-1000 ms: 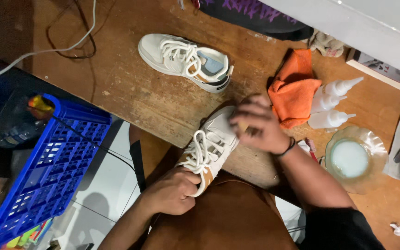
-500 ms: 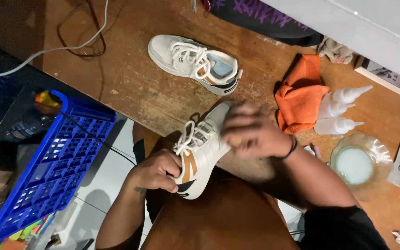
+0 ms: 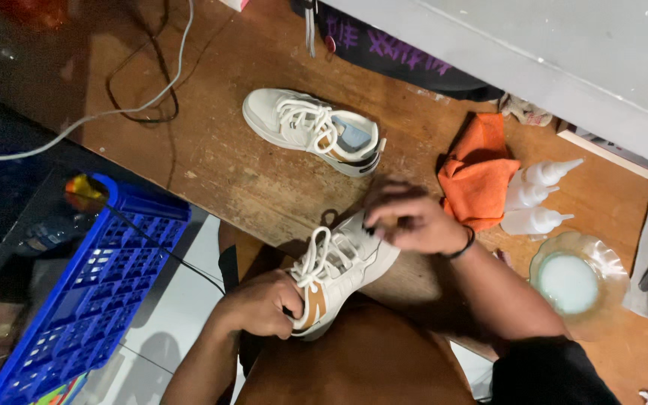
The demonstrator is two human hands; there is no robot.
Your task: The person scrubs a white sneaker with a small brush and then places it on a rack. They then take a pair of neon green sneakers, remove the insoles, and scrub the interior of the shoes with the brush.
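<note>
A white sneaker (image 3: 343, 270) with white laces and a tan stripe rests across my lap at the wooden table's edge. My left hand (image 3: 260, 304) grips it at the heel end. Over its toe end sits my right hand (image 3: 406, 219), fingers curled and pressing on the shoe; whether something small is under the fingers I cannot tell. The matching sneaker (image 3: 313, 130) lies on the wooden table (image 3: 219, 161) farther away, untouched.
An orange cloth (image 3: 478, 171) lies right of my right hand, with three white squeeze bottles (image 3: 534, 196) beside it. A glass bowl of white liquid (image 3: 575, 279) stands near the right edge. A blue plastic crate (image 3: 88, 281) is on the floor at left. Cables (image 3: 140, 90) cross the table's far left.
The held sneaker has turned so its laces face up more, and my left hand has shifted lower on its heel. My right hand stayed on the toe end.
</note>
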